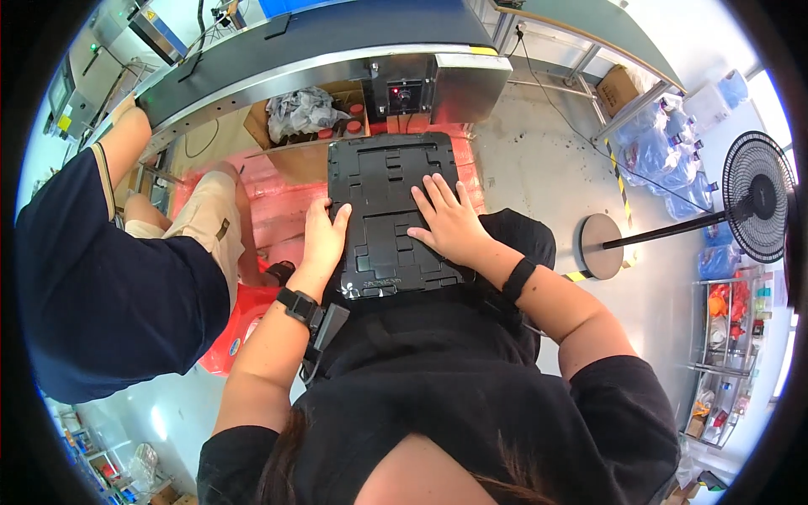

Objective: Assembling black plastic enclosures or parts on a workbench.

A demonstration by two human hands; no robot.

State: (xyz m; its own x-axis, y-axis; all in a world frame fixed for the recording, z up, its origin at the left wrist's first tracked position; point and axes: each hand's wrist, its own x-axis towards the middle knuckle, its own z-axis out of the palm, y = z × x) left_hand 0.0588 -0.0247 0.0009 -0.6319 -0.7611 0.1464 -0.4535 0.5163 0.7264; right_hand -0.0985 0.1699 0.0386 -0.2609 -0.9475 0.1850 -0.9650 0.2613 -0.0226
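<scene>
A black, rectangular moulded plastic panel with raised blocks and recessed channels (389,240) lies at the person's lap, its near end by the waist of the black clothing and its far end pointing toward a long dark-belted conveyor with a metal side rail (337,38). The left hand (323,240) is at the panel's left edge, thumb laid along the top and fingers bent at the side; whether they close underneath cannot be told. The right hand (452,223) rests on the panel's right half, palm down, fingers and thumb spread. Beyond the panel stands an open brown cardboard box (299,162), holding crumpled grey plastic (295,114) and red-topped containers (356,111). At left is a co-worker in a navy shirt and beige shorts (118,269), beside a red plastic stool (229,341). At right, well apart from the hands, stands a black pedestal fan with a round base (762,195).
</scene>
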